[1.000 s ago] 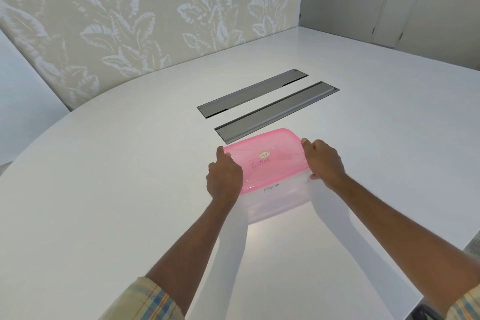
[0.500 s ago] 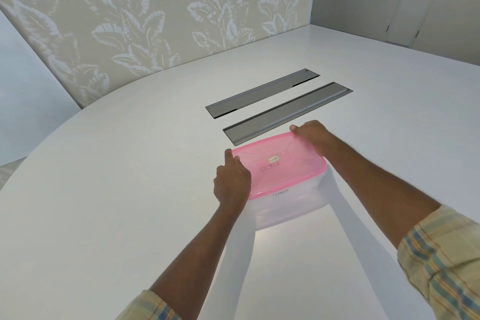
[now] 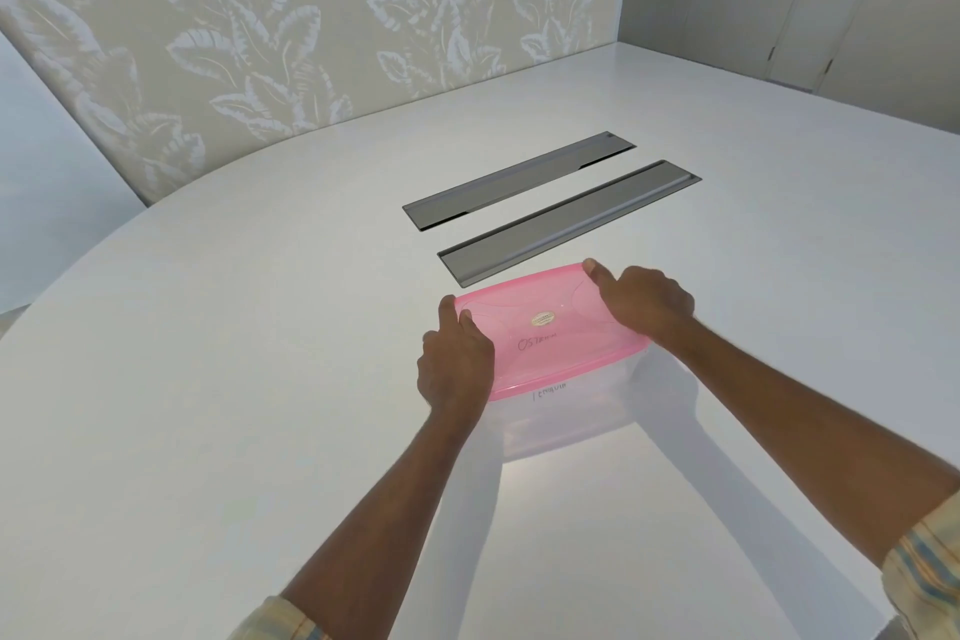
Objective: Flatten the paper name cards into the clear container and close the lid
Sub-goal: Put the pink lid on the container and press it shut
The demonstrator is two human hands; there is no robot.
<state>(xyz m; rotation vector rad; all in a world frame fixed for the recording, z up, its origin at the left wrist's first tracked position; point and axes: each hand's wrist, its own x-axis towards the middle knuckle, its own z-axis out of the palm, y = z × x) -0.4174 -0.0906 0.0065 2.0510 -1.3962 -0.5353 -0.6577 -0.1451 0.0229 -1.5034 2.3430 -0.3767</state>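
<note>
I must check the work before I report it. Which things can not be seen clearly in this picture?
- Name cards: head view, the pink lid and hazy walls of the clear container hide them.
- Lid seal: left hand and right hand cover two edges.
- Handwriting on lid and container: too small to read.
- Sleeves: cut off by the bottom edge.

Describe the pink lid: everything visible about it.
The pink lid is a translucent plastic rectangle with rounded corners, lying flat on the clear container. A small oval sticker sits near its middle, with handwriting below it, unreadable. The left hand presses its near left edge; the right hand presses its far right corner.
</note>
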